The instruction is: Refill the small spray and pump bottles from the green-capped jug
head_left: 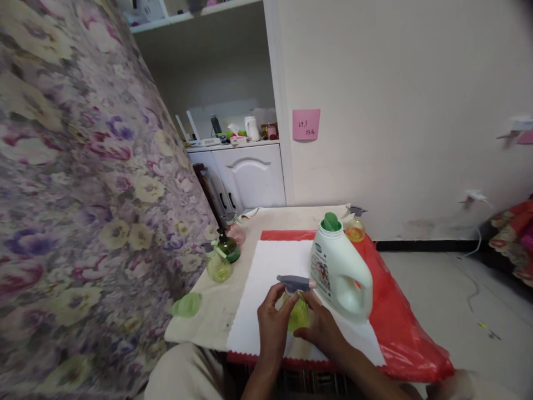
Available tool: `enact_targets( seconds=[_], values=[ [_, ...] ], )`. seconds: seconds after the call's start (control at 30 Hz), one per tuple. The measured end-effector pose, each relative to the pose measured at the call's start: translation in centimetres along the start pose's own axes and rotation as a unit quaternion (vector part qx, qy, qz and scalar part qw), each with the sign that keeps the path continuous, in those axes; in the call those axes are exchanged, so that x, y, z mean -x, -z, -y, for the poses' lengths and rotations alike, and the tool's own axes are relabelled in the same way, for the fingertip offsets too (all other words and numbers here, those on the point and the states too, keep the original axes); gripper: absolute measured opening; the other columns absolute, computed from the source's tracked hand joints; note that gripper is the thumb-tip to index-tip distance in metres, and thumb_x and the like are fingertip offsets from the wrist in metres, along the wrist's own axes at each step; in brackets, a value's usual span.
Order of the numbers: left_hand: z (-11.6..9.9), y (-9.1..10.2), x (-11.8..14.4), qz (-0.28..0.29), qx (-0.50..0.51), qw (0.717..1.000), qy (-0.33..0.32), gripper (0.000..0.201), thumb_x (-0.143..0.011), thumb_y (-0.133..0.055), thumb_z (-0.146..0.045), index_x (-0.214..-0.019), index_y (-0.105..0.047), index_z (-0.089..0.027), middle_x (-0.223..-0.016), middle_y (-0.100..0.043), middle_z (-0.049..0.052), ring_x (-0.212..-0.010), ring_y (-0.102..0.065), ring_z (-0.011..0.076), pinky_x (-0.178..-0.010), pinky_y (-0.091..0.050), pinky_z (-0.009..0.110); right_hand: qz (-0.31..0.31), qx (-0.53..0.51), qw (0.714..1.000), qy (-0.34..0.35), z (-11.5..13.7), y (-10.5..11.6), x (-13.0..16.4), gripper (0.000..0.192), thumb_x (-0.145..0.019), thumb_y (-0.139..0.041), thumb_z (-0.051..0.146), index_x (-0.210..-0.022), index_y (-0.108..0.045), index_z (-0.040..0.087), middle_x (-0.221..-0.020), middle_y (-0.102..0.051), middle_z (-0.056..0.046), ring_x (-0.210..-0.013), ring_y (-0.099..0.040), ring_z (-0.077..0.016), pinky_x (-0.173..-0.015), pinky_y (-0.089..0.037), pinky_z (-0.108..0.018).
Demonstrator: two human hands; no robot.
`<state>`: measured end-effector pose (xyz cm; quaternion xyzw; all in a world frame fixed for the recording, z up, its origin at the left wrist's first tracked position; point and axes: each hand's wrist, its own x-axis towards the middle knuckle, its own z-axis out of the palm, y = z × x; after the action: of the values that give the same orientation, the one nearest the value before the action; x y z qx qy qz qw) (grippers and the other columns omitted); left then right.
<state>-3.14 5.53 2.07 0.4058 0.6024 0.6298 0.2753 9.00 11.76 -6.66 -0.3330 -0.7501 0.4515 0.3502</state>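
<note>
Between my two hands is a small yellow-green spray bottle (298, 318) with a grey trigger head (293, 283), held upright over a white sheet. My left hand (275, 316) has its thumb and fingers closed at the bottle's neck and side. My right hand (322, 325) wraps the other side, fingers near the neck and thumb low on the body. Just beyond my right hand stands a large pale green jug (339, 272) with a handle; a green piece (331, 221) sits in its mouth.
At the table's left stand a yellowish spray bottle (219, 268), a dark green pump bottle (229, 247) and a pink bottle (235, 230). A light green funnel-like piece (187, 305) lies near the left edge. Another spray bottle (355, 228) is at back right, on red plastic sheeting (400, 311). A floral curtain (100, 211) hangs left.
</note>
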Motion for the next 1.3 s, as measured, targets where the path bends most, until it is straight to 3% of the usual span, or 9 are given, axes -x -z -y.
enact_targets(
  seconds=[0.47, 0.67, 0.83, 1.13, 1.3],
  values=[
    [-1.4, -0.4, 0.4, 0.014, 0.043, 0.999, -0.009, 0.023, -0.076, -0.068, -0.029, -0.096, -0.063, -0.021, -0.100, -0.071, 0.005, -0.099, -0.064, 0.0234, -0.090, -0.047, 0.035, -0.033, -0.041, 0.998, 0.017, 1.5, 0.3, 1.3, 0.082, -0.055, -0.074, 0.013, -0.132, -0.047, 0.026, -0.135, -0.053, -0.007, -0.122, -0.051, -0.0306, -0.103, -0.042, -0.046],
    [-2.6, -1.1, 1.0, 0.024, 0.082, 0.996, -0.004, 0.022, -0.077, -0.068, -0.028, -0.096, -0.061, -0.020, -0.102, -0.070, 0.007, -0.101, -0.063, 0.0242, -0.089, -0.047, 0.035, -0.018, -0.131, 0.991, 0.023, 0.9, 0.3, 2.0, 0.080, -0.060, -0.075, 0.018, -0.132, -0.041, 0.024, -0.136, -0.049, -0.010, -0.126, -0.047, -0.0290, -0.107, -0.038, -0.047],
    [-4.1, -1.3, 1.2, 0.054, 0.126, 0.990, 0.017, 0.024, -0.076, -0.068, -0.028, -0.098, -0.061, -0.019, -0.104, -0.071, 0.008, -0.100, -0.064, 0.0246, -0.090, -0.046, 0.036, 0.006, -0.208, 0.977, 0.037, 1.5, 0.8, 2.4, 0.080, -0.064, -0.071, 0.020, -0.136, -0.037, 0.024, -0.138, -0.042, -0.012, -0.125, -0.048, -0.0282, -0.102, -0.044, -0.041],
    [-6.2, -1.5, 0.8, 0.027, 0.165, 0.985, 0.053, 0.027, -0.070, -0.074, -0.030, -0.088, -0.058, -0.019, -0.085, -0.073, 0.002, -0.085, -0.067, 0.0189, -0.080, -0.048, 0.029, 0.018, -0.200, 0.978, 0.046, 2.4, 1.6, 2.8, 0.077, -0.063, -0.074, 0.025, -0.132, -0.041, 0.022, -0.134, -0.052, -0.012, -0.126, -0.047, -0.0292, -0.106, -0.038, -0.042],
    [-6.3, -1.5, 0.8, 0.040, 0.152, 0.987, 0.039, 0.026, -0.069, -0.075, -0.028, -0.086, -0.057, -0.019, -0.089, -0.073, 0.003, -0.088, -0.067, 0.0191, -0.080, -0.048, 0.027, 0.009, -0.201, 0.978, 0.051, 2.3, 1.8, 2.8, 0.077, -0.064, -0.074, 0.031, -0.133, -0.041, 0.020, -0.134, -0.053, -0.012, -0.125, -0.049, -0.0300, -0.104, -0.040, -0.042]
  ],
)
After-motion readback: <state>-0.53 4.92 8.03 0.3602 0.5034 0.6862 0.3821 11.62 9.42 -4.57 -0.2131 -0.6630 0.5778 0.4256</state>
